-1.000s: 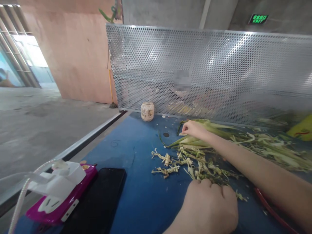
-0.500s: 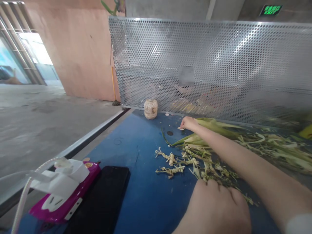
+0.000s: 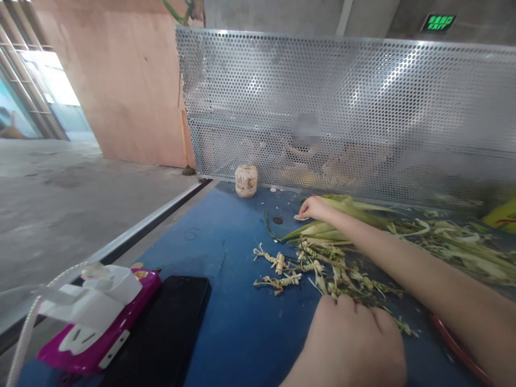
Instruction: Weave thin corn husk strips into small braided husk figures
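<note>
My right hand [image 3: 316, 208] reaches out low over the far part of the blue table, fingers pinched on a small pale flat scrap [image 3: 300, 217]. Beneath and beside that wrist lie broad green-yellow leaves, like corn husks [image 3: 322, 231]. Close to me, my left hand [image 3: 352, 336] is curled with its back toward me; its fingertips and anything in them are hidden. Just beyond its knuckles spreads a pile of knotted, braided husk pieces [image 3: 338, 269]. Two small braided pieces [image 3: 278, 260] lie at the pile's left side.
A black phone [image 3: 161, 333] and a magenta power strip [image 3: 97, 333] with white plugs lie at left. A whitish wrapped jar [image 3: 245, 181] stands before the perforated metal panel [image 3: 322, 97]. Loose husk strips [image 3: 463, 242] cover the right side. A red curved edge [image 3: 459, 344] shows under my right forearm.
The view has shifted slightly, and more of the red edge shows beneath my right forearm. My right hand keeps its pinch on the pale scrap; my left stays curled.
</note>
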A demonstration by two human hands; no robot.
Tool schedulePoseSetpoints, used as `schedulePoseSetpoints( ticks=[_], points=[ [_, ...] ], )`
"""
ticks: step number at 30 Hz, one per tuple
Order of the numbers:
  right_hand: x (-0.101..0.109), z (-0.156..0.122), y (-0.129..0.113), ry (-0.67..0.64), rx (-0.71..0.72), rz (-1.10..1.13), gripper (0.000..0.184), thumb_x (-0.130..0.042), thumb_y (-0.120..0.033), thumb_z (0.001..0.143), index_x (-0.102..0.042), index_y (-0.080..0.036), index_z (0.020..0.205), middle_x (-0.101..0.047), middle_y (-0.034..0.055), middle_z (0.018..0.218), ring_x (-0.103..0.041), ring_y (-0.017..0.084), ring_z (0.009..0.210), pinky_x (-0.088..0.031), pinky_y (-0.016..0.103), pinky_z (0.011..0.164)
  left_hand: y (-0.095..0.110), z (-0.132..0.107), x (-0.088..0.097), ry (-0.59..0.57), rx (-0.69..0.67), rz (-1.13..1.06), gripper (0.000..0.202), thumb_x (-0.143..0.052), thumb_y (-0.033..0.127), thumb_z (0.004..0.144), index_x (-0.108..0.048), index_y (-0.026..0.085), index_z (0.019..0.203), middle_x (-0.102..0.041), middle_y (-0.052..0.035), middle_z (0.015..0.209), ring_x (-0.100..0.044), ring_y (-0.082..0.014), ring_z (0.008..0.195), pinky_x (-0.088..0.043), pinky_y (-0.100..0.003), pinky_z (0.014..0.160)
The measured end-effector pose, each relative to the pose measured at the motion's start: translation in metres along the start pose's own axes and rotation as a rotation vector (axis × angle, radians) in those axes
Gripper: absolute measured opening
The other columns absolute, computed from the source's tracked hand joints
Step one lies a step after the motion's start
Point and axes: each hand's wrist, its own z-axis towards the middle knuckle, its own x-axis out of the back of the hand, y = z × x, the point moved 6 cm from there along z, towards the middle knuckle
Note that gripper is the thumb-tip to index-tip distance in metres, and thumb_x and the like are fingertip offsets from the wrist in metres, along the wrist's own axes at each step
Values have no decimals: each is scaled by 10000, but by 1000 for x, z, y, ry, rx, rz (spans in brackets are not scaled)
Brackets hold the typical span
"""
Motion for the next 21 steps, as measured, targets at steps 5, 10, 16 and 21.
schedulePoseSetpoints(
  ticks=[5,10,16,21],
  points=[
    [-1,-6,-11,43,52,39,226,-560,-342,773,-619,-134,839,-637,15,836,-591,137,783,-465,306,746,1,0,0,11,-10,-4,147,-452,193,792,-533,94,719,-624,-61,625,-581,-202,516,-452,-311,377],
    [5,5,-22,70,-5,48,253,-474,-327,835,-564,-149,990,-571,50,1030,-557,165,895,-465,345,768,-1,0,-3,-79,33,-12,152,-423,174,806,-532,99,731,-634,-68,656,-600,-212,564,-480,-331,416],
    [11,19,-30,62,-95,56,269,-478,-312,834,-535,-167,1054,-541,57,1088,-544,177,934,-464,351,778,0,1,0,-18,5,26,176,-430,206,803,-530,97,708,-621,-65,604,-585,-206,505,-456,-319,377],
    [12,36,-39,86,-199,48,299,-486,-303,832,-505,-160,1094,-531,69,1095,-543,175,940,-464,368,777,0,1,-4,-21,6,13,175,-416,206,808,-523,105,713,-630,-64,612,-587,-210,492,-446,-327,364]
  ],
)
